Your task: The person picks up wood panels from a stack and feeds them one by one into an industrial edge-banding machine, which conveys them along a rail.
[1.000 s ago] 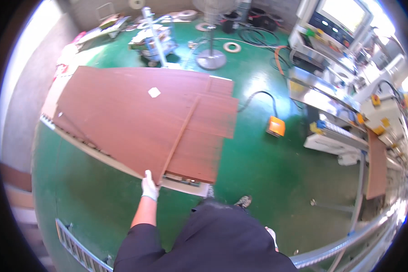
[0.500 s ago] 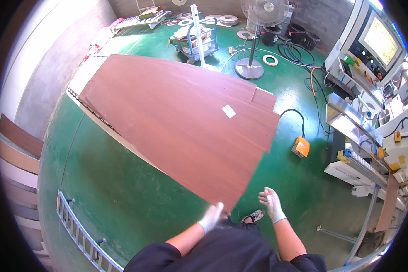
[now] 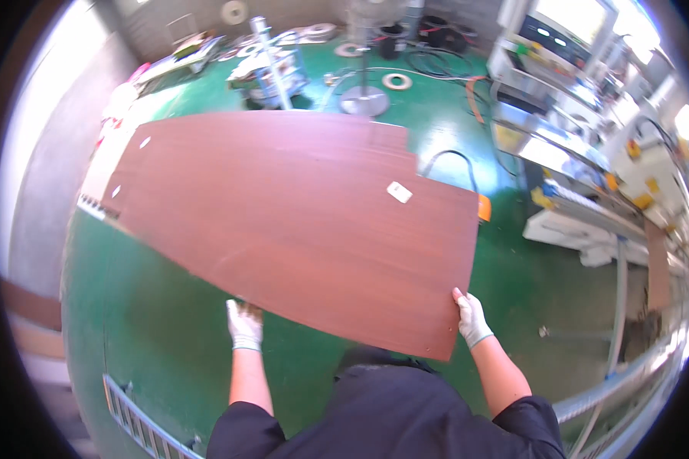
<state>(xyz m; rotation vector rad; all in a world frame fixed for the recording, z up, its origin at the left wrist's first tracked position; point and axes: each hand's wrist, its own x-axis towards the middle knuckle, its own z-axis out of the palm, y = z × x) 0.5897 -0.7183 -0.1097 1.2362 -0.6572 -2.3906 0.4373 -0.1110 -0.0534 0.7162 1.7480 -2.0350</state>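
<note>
A large reddish-brown wood-grain panel (image 3: 306, 229) lies across the middle, with a small white label (image 3: 399, 192) near its right end. My left hand (image 3: 245, 327), in a pale glove, is at the panel's near long edge. Its thumb points up and its fingertips go in at the edge, partly hidden. On the right short edge, close to the near corner, my gloved right hand (image 3: 473, 320) grips the panel with the thumb on top. More brown panel edges show at the far right and far left, as of a stack beneath.
An orange foot pedal (image 3: 484, 208) sits beyond the panel's right edge. A machine with a screen (image 3: 578, 23) stands at right. Further back are a fan stand (image 3: 364, 101), a loaded trolley (image 3: 272, 76) and edging rolls (image 3: 396, 81). A metal roller rack (image 3: 142, 421) is at lower left.
My left hand has moved left from the panel's near corner along its long edge. My right hand, free before, now grips the right edge. The near end of the panel has swung right.
</note>
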